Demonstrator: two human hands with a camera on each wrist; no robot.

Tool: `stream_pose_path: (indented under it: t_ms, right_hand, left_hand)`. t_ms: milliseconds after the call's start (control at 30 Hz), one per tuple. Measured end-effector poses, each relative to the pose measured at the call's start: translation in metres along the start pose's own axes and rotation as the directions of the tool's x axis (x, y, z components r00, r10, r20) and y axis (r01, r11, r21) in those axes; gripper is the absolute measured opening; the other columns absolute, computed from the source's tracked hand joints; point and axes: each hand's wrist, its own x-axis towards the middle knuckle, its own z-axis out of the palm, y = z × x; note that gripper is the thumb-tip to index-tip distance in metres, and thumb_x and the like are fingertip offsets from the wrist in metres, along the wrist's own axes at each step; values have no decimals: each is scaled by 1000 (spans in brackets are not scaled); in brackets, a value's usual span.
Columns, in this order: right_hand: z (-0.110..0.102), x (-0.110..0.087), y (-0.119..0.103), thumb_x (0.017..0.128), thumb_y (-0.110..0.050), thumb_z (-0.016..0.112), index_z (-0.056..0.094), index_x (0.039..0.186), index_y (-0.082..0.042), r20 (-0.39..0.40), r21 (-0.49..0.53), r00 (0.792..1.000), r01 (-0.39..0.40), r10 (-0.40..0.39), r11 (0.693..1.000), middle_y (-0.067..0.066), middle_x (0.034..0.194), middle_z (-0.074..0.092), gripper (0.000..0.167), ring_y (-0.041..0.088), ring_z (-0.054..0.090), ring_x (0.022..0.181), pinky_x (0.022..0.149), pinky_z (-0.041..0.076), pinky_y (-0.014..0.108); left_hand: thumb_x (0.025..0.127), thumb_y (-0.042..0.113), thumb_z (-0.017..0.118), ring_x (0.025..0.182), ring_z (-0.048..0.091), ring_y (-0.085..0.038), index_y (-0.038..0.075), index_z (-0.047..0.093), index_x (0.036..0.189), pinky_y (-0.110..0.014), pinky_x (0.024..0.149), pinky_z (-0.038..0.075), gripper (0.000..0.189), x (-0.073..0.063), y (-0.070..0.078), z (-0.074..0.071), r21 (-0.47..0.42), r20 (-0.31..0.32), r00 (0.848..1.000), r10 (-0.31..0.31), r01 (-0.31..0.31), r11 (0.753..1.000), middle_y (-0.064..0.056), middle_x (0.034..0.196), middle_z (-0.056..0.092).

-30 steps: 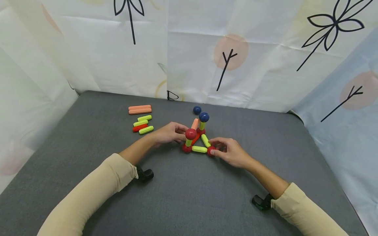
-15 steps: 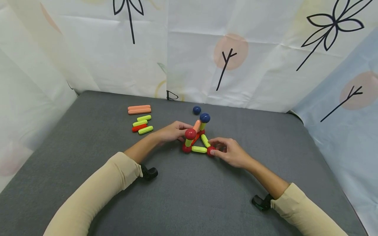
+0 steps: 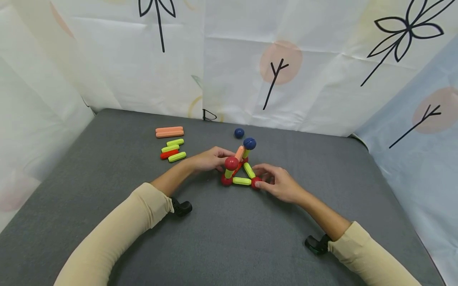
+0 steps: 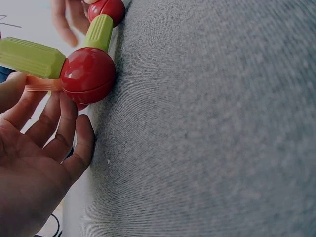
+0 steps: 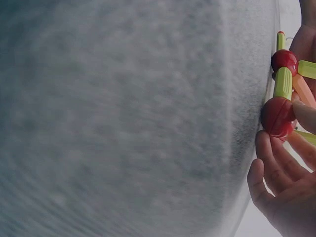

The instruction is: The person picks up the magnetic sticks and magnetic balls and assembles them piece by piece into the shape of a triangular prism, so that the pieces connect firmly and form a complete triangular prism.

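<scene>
- Two beige sleeves point(image 3: 118, 230) reach in over the grey bench point(image 3: 232, 242), one from each side, a black wrist camera point(image 3: 317, 244) at each cuff.
- The right hand point(image 3: 279, 183) pinches the right corner ball point(image 3: 256, 182), a red one, between thumb and fingers.
- That ball is part of a triangular frame on the bench, between the hands: a yellow-green front stick point(image 3: 241, 181) joins it to the red front-left ball point(image 3: 227, 180), and a yellow-green side stick point(image 3: 249, 170) runs back to the red rear ball point(image 3: 245, 159).
- A red base stick point(image 3: 237, 169), partly hidden, forms the third side.
- On the front-left ball stands a yellow-green front post point(image 3: 228, 173), capped by a red top ball point(image 3: 231, 163).
- Behind that cap, the left hand point(image 3: 206, 159) grips a slanted peach stick point(image 3: 240, 152) with thumb and fingers; whether its upper end touches the rear post point(image 3: 246, 153) I cannot tell.
- The rear post leans slightly and carries a blue top ball point(image 3: 249, 143).
- Beyond the left forearm lie three loose yellow-green sticks point(image 3: 177, 157), a loose red stick point(image 3: 169, 154) and, farther back, two loose peach sticks point(image 3: 169, 134), side by side.
- A loose blue ball point(image 3: 239, 133) rests near the bench's far edge, before a printed white curtain point(image 3: 236, 79).
</scene>
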Motion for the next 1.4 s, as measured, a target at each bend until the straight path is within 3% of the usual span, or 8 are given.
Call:
stream_pose_path:
  t_ms: [233, 567, 833, 1100, 1400]
  right_hand:
    - [-3, 6, -9, 91, -11, 73, 28, 157, -15, 27, -57, 999, 33, -31, 998, 14, 126, 64, 80, 19, 63, 89, 70, 51, 33]
    - [-4, 11, -17, 91, -14, 74, 15, 161, -28, 82, -83, 997, 4, 3, 997, 18, 150, 43, 92, 18, 63, 88, 62, 49, 31]
    - [-1, 8, -15, 90, -15, 75, 26, 158, -16, 40, -116, 999, 24, -19, 993, 18, 145, 48, 84, 19, 60, 87, 65, 48, 31]
    - [2, 4, -9, 93, -16, 71, 55, 138, -2, 39, -118, 997, 70, -65, 991, 12, 132, 62, 50, 20, 63, 96, 73, 52, 34]
    - [3, 4, -6, 94, -16, 69, 58, 136, -1, 24, -98, 997, 73, -71, 992, 13, 133, 62, 46, 20, 65, 97, 76, 53, 36]
  left_hand:
    - [106, 14, 44, 119, 58, -28, -1, 49, 144, -39, 93, 52, 41, -1, -2, 1, 6, -8, 1000, 6, -6, 1000, -18, 141, 55]
    - [105, 12, 45, 119, 58, -27, -1, 49, 144, -39, 95, 51, 41, -2, -3, 2, -10, -3, 1000, -3, 3, 1000, -18, 142, 54]
    - [102, 10, 47, 120, 56, -28, 2, 49, 144, -40, 95, 51, 42, 0, -7, 1, -11, -46, 999, -12, 11, 1000, -15, 143, 52]
    - [101, 9, 51, 114, 59, -27, 2, 53, 140, -38, 90, 54, 39, -1, -5, 4, -30, -94, 995, 28, -30, 999, -16, 138, 56]
    - [100, 7, 54, 117, 57, -27, 6, 54, 139, -38, 90, 53, 39, 2, 0, 3, -28, -129, 992, -2, -2, 1000, -13, 137, 57]
